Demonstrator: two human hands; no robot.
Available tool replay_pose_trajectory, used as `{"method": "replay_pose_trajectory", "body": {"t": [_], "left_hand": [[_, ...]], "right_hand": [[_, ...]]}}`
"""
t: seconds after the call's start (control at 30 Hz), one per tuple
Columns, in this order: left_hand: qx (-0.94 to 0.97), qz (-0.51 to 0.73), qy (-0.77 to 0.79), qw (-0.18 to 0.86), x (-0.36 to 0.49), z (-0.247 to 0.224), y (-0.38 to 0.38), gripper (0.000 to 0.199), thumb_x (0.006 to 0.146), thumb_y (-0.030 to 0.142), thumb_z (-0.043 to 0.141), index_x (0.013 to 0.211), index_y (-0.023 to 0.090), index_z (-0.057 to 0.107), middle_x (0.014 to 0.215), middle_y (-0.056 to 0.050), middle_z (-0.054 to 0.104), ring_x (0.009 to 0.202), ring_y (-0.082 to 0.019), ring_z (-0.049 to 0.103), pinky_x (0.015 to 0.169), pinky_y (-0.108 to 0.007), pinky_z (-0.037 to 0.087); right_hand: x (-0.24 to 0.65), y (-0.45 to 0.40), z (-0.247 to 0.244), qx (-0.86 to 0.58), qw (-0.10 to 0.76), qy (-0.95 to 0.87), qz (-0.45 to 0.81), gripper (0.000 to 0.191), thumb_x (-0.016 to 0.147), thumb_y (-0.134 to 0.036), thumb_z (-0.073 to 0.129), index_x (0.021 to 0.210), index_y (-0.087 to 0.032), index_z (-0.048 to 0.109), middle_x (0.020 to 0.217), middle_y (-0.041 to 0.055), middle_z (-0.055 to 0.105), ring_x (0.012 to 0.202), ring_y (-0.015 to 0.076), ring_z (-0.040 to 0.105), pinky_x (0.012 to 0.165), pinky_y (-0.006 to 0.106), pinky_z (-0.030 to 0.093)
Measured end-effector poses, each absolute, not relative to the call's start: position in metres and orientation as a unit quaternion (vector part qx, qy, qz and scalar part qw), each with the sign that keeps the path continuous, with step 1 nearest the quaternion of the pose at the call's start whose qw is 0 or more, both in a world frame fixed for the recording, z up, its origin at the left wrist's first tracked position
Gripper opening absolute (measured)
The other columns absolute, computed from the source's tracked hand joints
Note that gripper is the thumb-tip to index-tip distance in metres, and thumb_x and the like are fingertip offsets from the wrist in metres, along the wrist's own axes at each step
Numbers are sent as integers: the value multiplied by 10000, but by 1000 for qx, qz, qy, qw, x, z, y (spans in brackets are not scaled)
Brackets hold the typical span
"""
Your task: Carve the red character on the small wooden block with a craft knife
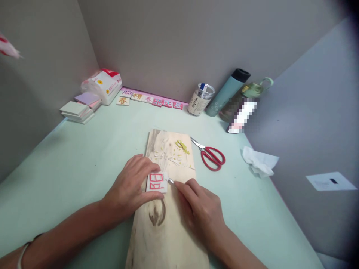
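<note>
While L hand (137, 184) pins red-marked tile (157, 182) on board (181, 231), R hand (201, 206) guides metal-tipped tool (171, 181): carving step, prob.
L fingers part-open, thumb & index at tile's 2 opp. edges, nr board's left edge; R fingers closed round tool, tip by tile's right edge, contact unclear. Next prob. calls for firm L hold, light R pressure.

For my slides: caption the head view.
Left hand holds a tile on a board; right hand, a metal-tipped tool.
</note>
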State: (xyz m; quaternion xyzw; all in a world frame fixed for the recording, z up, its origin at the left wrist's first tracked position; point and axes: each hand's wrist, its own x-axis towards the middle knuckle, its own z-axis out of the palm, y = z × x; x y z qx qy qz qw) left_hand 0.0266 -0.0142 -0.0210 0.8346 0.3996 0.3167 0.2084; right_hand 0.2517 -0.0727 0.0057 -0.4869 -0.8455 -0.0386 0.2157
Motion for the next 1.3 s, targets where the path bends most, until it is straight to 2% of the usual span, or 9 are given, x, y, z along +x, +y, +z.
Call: {"method": "replay_pose_trajectory", "body": {"t": [0.2,0.33,0.47,0.63,0.83,0.97,1.1,1.23,1.3], "left_hand": [[822,321,424,206,28,-22,-17,443,753,388,809,996,247,466,985,-21,582,1039,-285,530,1041,-524,395],[824,321,418,208,28,-22,-16,437,766,413,798,988,246,461,976,-20,572,1010,-278,528,1049,-530,380],[828,321,407,214,26,-21,-15,435,779,442,785,994,243,464,966,-13,567,961,-254,543,1081,-532,346],[833,316,395,225,25,-19,-11,424,788,453,780,983,242,469,975,-16,564,987,-255,531,1058,-507,373],[836,304,399,222,24,-21,-11,449,780,477,785,971,236,458,967,-21,545,998,-266,508,1007,-497,400],[833,310,398,226,25,-22,-15,450,763,455,798,945,233,451,947,-12,534,964,-254,516,1006,-477,404],[848,310,361,233,24,-22,-16,446,767,445,812,967,226,480,943,0,571,933,-227,554,1119,-493,294],[869,302,333,208,21,-20,-15,402,814,420,786,1080,242,541,1090,-30,637,1190,-283,512,1155,-503,210],[874,306,325,190,21,-17,-18,326,869,330,741,1128,248,560,1183,-49,624,1247,-292,471,1125,-492,248]], "right_hand": [[250,-69,12,-450,92,-879,-127,501,887,-34,437,1378,-128,472,799,34,617,515,137,487,477,294,334],[249,-64,17,-426,40,-895,-126,570,846,-57,527,1405,-125,442,812,29,615,525,139,490,489,307,324],[254,-58,21,-426,24,-901,-78,588,838,-40,526,1408,-149,430,819,4,638,496,145,500,466,314,296],[256,-60,21,-445,58,-893,-25,583,828,-5,477,1389,-158,455,797,-13,647,495,134,526,461,299,297],[252,-66,11,-458,87,-874,-136,521,856,-3,441,1351,-144,514,742,-2,635,506,144,533,496,308,307],[275,-56,5,-554,118,-794,-222,488,912,-6,395,1371,-130,507,771,23,664,493,132,531,480,291,283],[286,-50,3,-560,193,-799,-105,408,994,-96,379,1382,-174,477,890,30,711,567,126,611,491,239,369],[274,-53,10,-514,219,-829,-26,307,1030,-167,384,1319,-163,487,913,36,732,602,134,646,536,230,445],[271,-55,14,-505,217,-835,-14,284,1031,-160,373,1287,-165,497,907,39,718,610,136,647,530,227,448]]}}
